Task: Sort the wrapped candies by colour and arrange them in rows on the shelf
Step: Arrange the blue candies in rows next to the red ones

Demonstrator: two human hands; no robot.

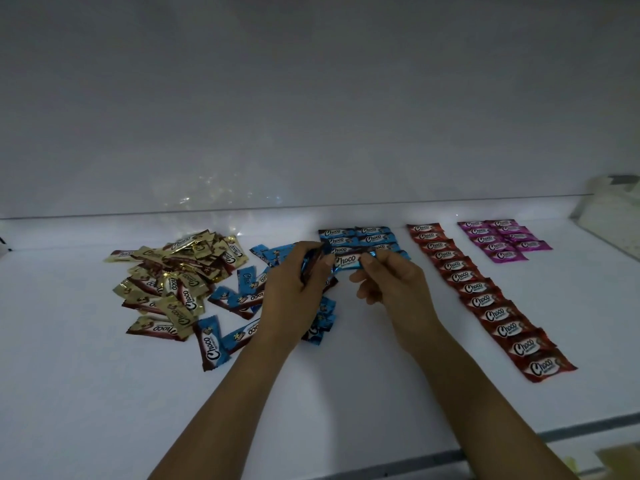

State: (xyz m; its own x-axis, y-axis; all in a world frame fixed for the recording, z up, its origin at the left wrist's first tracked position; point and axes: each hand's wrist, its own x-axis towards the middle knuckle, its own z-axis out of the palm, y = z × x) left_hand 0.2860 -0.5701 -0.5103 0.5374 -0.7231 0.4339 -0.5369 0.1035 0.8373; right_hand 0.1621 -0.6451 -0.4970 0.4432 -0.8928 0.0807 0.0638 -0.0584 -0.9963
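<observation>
The right hand [391,282] pinches 1 blue candy [348,263] by its right end, in the middle of the frame, just in front of the blue rows [367,235]. The left hand [294,289] has its fingers [304,251] curled round a bunch of blue candies [309,268], and its thumb seems to touch the left end of that 1 candy. The job now, I think, is to lay this candy flat at the near end of the blue rows. To do it well, keep the word side up, turn it like the others, and set it just beside the last one. Let go gently so the thin wrapper does not slide. The red row [485,296] and purple rows [502,239] on the right look neat. The gold pile [173,271] and loose blue candies [239,296] wait at the left of the shelf [104,393].
</observation>
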